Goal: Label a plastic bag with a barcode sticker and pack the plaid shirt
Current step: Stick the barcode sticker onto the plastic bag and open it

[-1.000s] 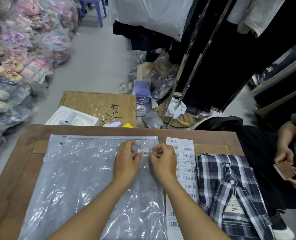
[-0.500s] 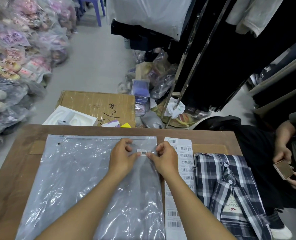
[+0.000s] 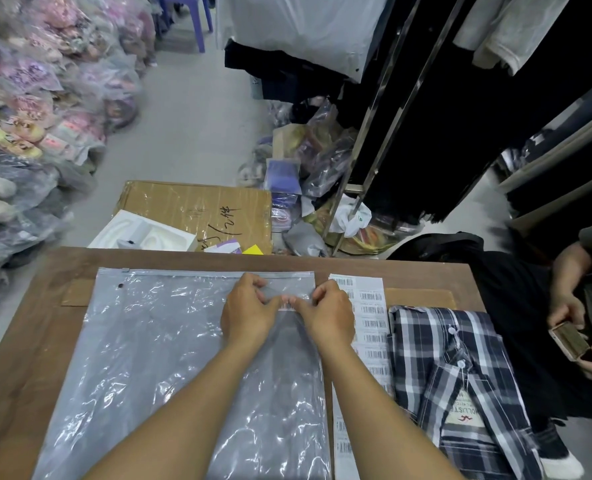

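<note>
A clear zip-top plastic bag (image 3: 156, 344) lies flat on the brown table (image 3: 28, 358). A small barcode sticker (image 3: 287, 306) sits on the bag near its top right corner. My left hand (image 3: 249, 313) and my right hand (image 3: 329, 317) meet over it, fingertips pressing on the sticker and mostly covering it. A white sheet of barcode stickers (image 3: 370, 317) lies just right of the bag. The folded plaid shirt (image 3: 460, 386), navy and white with a paper tag at the collar, rests at the table's right side.
Another person sits at the right holding a phone (image 3: 568, 340). Beyond the table's far edge stand a cardboard box (image 3: 197, 209) and a white foam tray (image 3: 142, 233). Bagged goods pile up at the left. A clothes rack (image 3: 384, 133) stands behind.
My hands have shifted slightly lower and closer together over the sticker, which is now mostly hidden beneath my fingertips. The bag and shirt lie where they were.
</note>
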Action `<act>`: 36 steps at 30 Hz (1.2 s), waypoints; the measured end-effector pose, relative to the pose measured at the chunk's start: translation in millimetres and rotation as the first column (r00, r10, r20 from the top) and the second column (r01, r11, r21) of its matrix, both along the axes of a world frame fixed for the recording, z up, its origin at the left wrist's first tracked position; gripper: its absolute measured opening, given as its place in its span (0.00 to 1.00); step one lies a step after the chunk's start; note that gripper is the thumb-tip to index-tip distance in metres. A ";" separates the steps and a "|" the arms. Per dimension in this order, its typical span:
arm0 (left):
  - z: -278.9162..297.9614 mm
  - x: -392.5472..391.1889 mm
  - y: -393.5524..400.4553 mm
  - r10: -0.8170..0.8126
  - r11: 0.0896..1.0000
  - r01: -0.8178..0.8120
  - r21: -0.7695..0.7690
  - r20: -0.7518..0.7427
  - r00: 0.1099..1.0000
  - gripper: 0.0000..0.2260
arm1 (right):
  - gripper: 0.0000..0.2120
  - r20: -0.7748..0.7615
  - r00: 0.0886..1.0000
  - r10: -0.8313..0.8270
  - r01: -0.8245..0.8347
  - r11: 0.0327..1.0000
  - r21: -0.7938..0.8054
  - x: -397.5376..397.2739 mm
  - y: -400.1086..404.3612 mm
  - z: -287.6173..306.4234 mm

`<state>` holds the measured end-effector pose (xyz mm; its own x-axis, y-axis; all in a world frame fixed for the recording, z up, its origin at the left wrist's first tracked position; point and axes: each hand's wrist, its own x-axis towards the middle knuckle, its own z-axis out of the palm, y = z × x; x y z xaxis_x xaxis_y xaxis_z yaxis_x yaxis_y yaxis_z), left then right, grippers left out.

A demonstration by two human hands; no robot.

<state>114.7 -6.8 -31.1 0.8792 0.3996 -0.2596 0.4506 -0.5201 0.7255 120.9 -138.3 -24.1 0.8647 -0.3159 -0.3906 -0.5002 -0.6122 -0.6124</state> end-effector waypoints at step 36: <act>18.4 -102.9 71.6 -0.248 0.855 0.272 0.441 -0.114 0.962 0.27 | 0.21 -0.055 0.626 0.778 -0.725 0.554 -0.409 20.6 86.6 26.3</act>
